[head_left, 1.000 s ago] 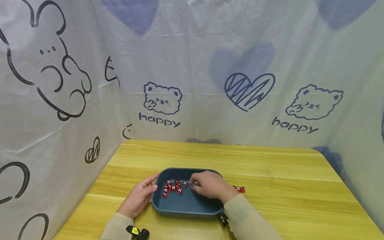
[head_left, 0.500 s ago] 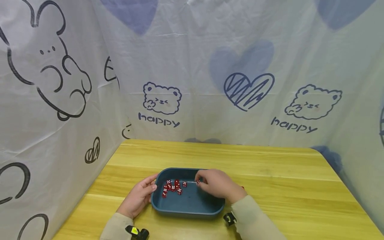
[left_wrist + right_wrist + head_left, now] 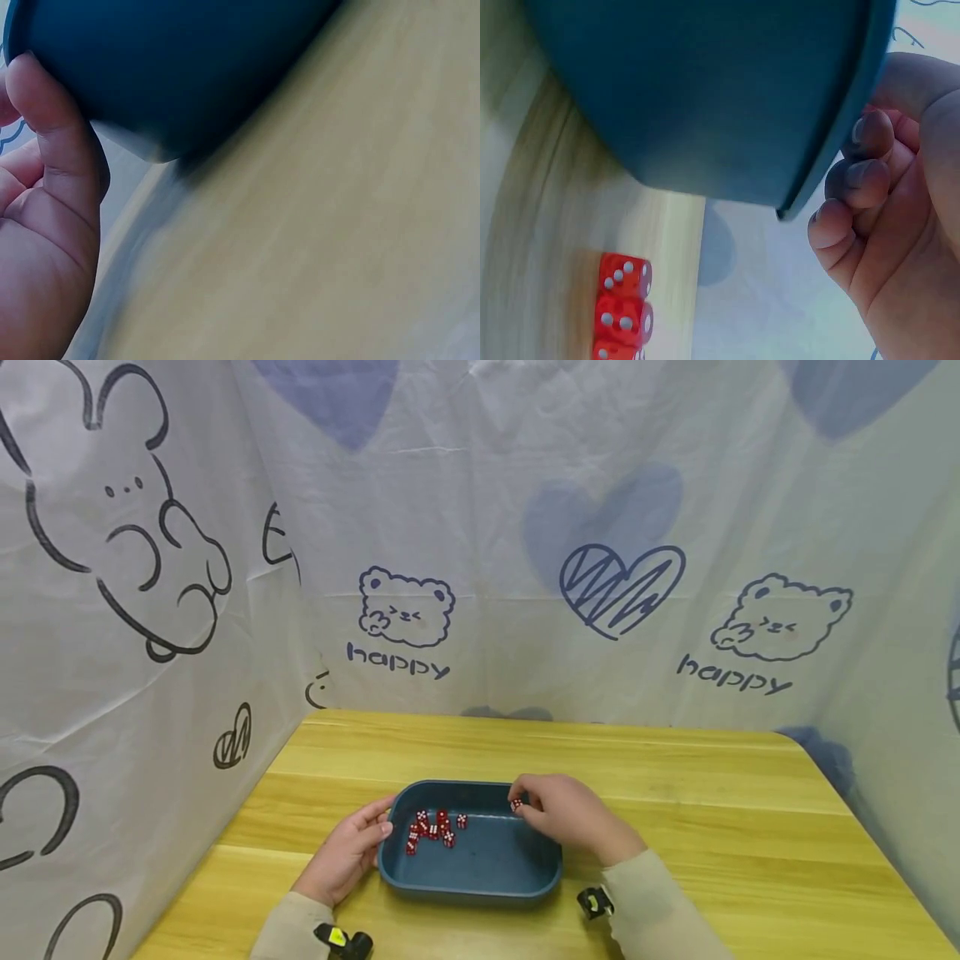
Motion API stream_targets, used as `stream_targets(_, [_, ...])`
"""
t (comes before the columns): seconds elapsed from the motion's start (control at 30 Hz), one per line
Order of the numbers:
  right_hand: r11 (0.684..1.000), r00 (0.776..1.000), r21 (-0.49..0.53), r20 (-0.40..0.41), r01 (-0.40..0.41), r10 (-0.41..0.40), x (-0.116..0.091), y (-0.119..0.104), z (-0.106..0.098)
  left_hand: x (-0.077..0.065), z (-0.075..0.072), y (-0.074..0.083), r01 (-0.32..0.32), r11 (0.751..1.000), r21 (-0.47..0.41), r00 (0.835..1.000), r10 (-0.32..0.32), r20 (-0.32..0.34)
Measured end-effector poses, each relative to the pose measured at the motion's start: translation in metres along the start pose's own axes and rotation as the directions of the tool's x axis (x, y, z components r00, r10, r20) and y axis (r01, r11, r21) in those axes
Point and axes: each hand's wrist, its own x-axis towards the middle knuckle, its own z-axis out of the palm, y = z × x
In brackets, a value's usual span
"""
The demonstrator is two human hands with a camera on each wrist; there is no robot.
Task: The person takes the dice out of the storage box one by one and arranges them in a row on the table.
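Note:
A dark teal tray (image 3: 480,877) with rounded corners stands on the table. My left hand (image 3: 348,852) grips its left end, the thumb at the rim and the fingers outside the wall; the left wrist view has the thumb (image 3: 49,112) against the wall. My right hand (image 3: 562,814) pinches a red die (image 3: 516,805) between thumb and forefinger, over the tray's back right corner. In the right wrist view this hand's other fingers curl beside the rim, and the tray hides the die. Several red dice with white pips (image 3: 432,831) lie together in the tray's left part.
A short row of red dice (image 3: 622,311) sits on the table outside the tray's right end; my right hand and arm cover it in the head view. The wooden table (image 3: 675,777) reaches back to a white printed curtain (image 3: 487,685), with another curtain side along the left.
My right hand, pinching the die, has moved right and back from mid-tray to the back right rim. The left hand stays on the tray, and the other dice lie as before.

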Motion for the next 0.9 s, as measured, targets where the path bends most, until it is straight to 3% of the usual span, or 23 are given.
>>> stream_targets(0.43, [0.994, 0.997, 0.081, -0.017, -0.070, 0.072, -0.024, 0.025, -0.008, 0.001, -0.003, -0.002, -0.001, 1.000, -0.003, 1.000, 0.001, -0.002])
stream_targets(0.9, [0.983, 0.985, 0.088, -0.040, -0.161, 0.165, -0.047, 0.064, -0.008, 0.000, -0.003, -0.003, -0.016, 1.000, -0.004, 1.000, 0.016, 0.005])
